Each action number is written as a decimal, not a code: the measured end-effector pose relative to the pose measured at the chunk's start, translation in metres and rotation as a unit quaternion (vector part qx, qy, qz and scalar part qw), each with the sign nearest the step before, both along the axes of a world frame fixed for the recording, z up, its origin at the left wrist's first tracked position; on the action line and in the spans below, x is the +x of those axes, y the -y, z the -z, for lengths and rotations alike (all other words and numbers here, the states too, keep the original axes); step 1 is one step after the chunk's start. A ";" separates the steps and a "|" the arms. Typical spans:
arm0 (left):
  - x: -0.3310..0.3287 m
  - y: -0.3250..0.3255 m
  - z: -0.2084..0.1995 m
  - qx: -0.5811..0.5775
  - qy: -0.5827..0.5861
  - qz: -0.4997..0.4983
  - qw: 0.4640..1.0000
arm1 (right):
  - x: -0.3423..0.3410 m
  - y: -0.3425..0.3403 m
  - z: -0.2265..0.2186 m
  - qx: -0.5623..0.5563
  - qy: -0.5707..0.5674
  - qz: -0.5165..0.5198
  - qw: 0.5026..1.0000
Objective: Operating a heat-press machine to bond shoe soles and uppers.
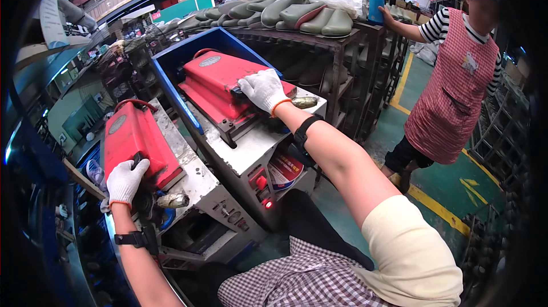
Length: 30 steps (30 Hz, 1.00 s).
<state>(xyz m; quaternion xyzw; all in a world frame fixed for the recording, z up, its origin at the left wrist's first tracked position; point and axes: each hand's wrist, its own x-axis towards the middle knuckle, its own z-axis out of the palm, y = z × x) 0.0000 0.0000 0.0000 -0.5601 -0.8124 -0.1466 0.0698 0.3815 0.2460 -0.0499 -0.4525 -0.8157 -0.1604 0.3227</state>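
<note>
Inside the blue tray (228, 41) sits a red cover (217, 73), both hands (127, 181) (264, 91) closed around black handles (137, 159).

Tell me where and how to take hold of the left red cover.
I'd grip the left red cover by its dark handle, reaching from the wearer's side with fingers wrapped over it. The handle stands out from the sloping shell at the near end, where the gloved left hand is.
</note>
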 end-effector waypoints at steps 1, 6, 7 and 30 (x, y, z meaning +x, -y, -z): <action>0.001 -0.003 -0.001 -0.009 0.018 0.009 1.000 | 0.001 0.002 -0.001 -0.012 0.000 0.011 1.000; -0.001 0.000 -0.007 -0.050 0.081 -0.009 0.995 | 0.000 -0.001 0.010 0.051 -0.032 -0.022 0.998; -0.002 0.002 -0.006 -0.051 0.080 -0.012 0.995 | -0.003 0.000 0.009 0.050 -0.033 -0.025 0.998; -0.021 -0.017 -0.011 -0.112 0.312 0.058 0.942 | 0.004 -0.005 0.014 0.072 -0.056 -0.036 0.995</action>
